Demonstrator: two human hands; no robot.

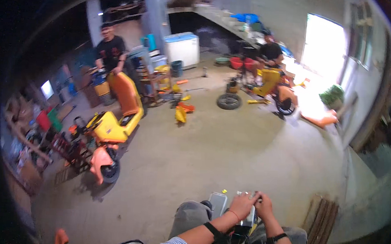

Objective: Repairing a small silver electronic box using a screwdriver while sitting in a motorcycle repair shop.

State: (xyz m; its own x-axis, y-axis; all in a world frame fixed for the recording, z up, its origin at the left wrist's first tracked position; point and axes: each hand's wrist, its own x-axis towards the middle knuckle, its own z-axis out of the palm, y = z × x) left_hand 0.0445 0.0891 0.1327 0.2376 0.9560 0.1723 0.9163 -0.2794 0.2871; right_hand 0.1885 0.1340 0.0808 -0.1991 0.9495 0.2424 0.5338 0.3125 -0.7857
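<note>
At the lower middle, above my knees, my left hand (pixel 243 205) and my right hand (pixel 264 204) meet with their fingers bent and pressed together. Whatever sits between the fingertips is too small and hidden to name. Under the hands, between my legs, is a silvery grey object (pixel 248 220), mostly covered by my wrists. A pale, flat rectangular thing (pixel 218 203) lies beside my left knee, left of the hands. A small yellow bit (pixel 224 191) rests on the floor just beyond it.
A yellow and orange scooter (pixel 111 127) stands at left, with a person (pixel 112 49) behind it. Farther right, another person (pixel 270 51) sits by a partly dismantled scooter (pixel 268 84) and a loose wheel (pixel 229 101). Brown ridged strips (pixel 320 225) lie near my right knee.
</note>
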